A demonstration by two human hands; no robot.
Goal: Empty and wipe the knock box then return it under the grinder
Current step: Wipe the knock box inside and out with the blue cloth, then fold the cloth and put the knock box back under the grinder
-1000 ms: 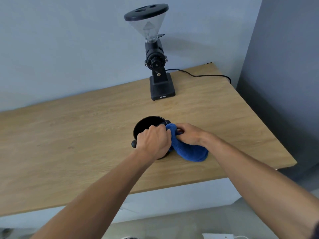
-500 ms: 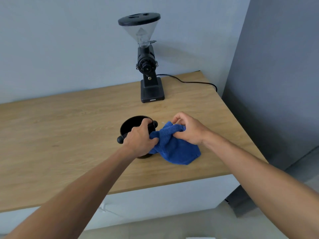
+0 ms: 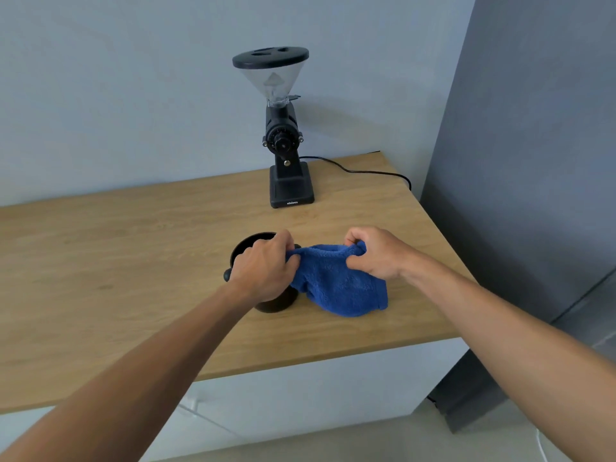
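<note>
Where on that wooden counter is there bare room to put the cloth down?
The counter is bare left of the knock box and between it and the grinder. It is crowded where both hands stretch the blue cloth.

The fluffy blue terry cloth [image 3: 340, 285] looks rough. The round black knock box [image 3: 246, 248] is matt. The light wooden countertop [image 3: 116, 261] is smooth.

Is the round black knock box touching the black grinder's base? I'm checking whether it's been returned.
Apart. The head view shows bare wooden countertop between the round black knock box and the black grinder.
</note>
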